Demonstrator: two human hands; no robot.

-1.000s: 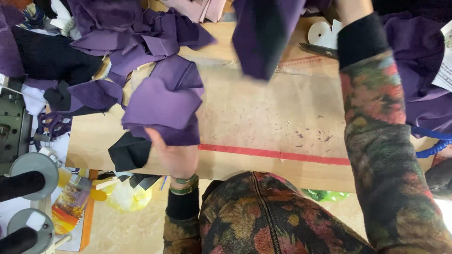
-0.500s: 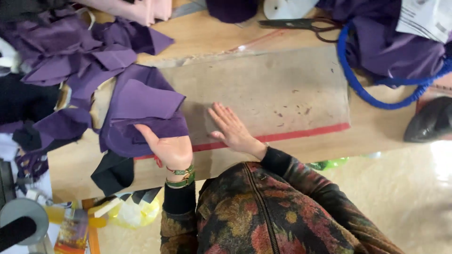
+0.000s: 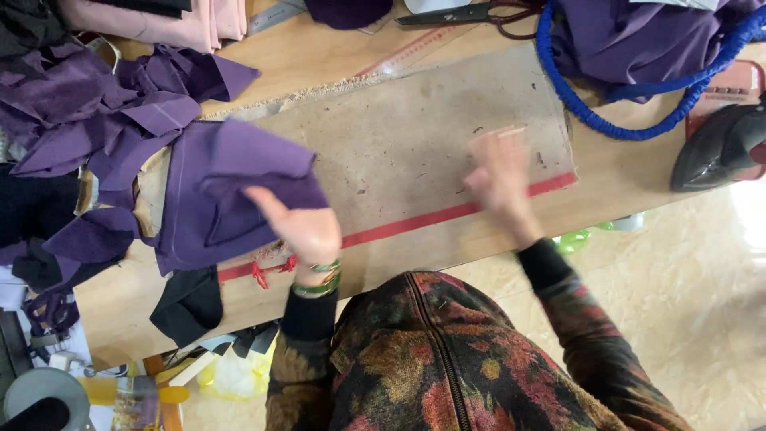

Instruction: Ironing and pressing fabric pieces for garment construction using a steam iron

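Wooden and pale, the worktable point(image 3: 630, 179) runs across our view, and on it lies a worn brown pressing board point(image 3: 415, 160) with a red stripe along its near edge. At about nine o'clock from the board's middle, our left hand point(image 3: 299, 227) is closed on a folded piece of purple fabric point(image 3: 227, 187), thumb on top, the cloth resting on the board's left end. Our right hand point(image 3: 499, 179) sits at about three o'clock on the bare board, blurred, fingers spread flat and holding nothing. Beyond the folded piece, toward ten o'clock, we see a heap of purple scraps point(image 3: 96, 128), and pink fabric point(image 3: 159, 20) at eleven. Scissors point(image 3: 463, 12) lie at twelve o'clock near the far edge. At two o'clock a blue coiled cord point(image 3: 586, 112) loops around more purple cloth, and a dark iron point(image 3: 718, 148) rests at three o'clock.
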